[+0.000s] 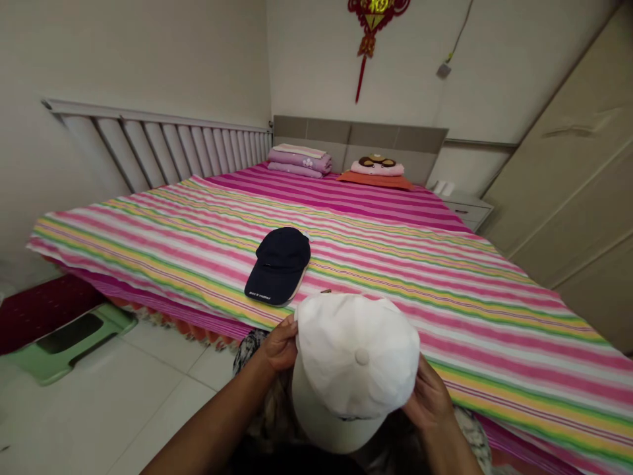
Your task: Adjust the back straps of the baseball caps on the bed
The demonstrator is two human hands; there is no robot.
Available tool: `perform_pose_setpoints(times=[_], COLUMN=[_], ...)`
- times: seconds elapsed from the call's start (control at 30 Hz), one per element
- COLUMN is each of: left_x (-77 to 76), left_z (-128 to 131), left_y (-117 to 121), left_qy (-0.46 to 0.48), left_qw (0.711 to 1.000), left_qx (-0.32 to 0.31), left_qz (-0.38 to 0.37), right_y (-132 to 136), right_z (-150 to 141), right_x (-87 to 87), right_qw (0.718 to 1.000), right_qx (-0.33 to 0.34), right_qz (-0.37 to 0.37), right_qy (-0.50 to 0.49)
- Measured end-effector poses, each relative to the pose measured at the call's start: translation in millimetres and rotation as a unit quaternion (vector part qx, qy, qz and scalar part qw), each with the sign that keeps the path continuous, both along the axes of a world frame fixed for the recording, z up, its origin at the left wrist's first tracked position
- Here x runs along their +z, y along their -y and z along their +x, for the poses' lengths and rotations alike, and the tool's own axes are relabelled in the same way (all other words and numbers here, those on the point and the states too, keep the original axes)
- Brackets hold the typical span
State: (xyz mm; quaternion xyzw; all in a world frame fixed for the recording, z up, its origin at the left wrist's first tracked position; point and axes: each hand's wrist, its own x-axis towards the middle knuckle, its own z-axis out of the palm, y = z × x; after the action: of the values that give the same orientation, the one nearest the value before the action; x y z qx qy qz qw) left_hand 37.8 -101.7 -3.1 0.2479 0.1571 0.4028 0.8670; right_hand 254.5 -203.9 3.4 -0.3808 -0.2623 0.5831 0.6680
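A white baseball cap is held between my two hands, crown up, its brim pointing down toward me. My left hand grips the cap's left edge with thumb and fingers closed on it. On the other side my right hand holds the right edge; its fingers are partly hidden behind the cap. Just beyond, a dark navy baseball cap lies on the striped bedspread, brim toward me with small white lettering along its edge.
Folded purple bedding and a pink-and-orange pile sit by the headboard. A green plastic stool stands on the tiled floor at left. A white nightstand and a beige wardrobe are at right.
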Motion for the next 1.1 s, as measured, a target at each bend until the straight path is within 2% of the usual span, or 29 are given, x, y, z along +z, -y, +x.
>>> perform_pose_setpoints(times=[0.27, 0.47, 0.67, 0.8, 0.93, 1.1], left_x=[19.9, 35.1, 41.8, 47.4, 50.9, 55.5], left_z=[2, 7, 13, 16, 17, 18], left_y=[-4, -5, 0, 4, 7, 9], left_qy=[-0.020, -0.031, -0.083, -0.147, -0.196, -0.243], left_qw=[1.000, 0.995, 0.990, 0.981, 0.970, 0.951], left_qx=[0.014, -0.053, -0.056, -0.067, -0.067, -0.073], left_qz=[0.012, 0.074, 0.099, 0.110, 0.129, 0.175], right_y=[11, 24, 26, 24, 22, 21], right_z=[19, 27, 26, 21, 18, 15], right_x=[-13.8, -15.4, 3.0, 16.7, 22.7, 35.4], right_qw=[0.999, 0.998, 0.987, 0.987, 0.989, 0.989], right_qx=[-0.026, -0.009, 0.082, 0.088, 0.100, 0.074], right_qz=[0.001, -0.034, -0.036, -0.011, 0.048, 0.100], right_qy=[0.034, 0.055, 0.132, 0.136, 0.094, 0.080])
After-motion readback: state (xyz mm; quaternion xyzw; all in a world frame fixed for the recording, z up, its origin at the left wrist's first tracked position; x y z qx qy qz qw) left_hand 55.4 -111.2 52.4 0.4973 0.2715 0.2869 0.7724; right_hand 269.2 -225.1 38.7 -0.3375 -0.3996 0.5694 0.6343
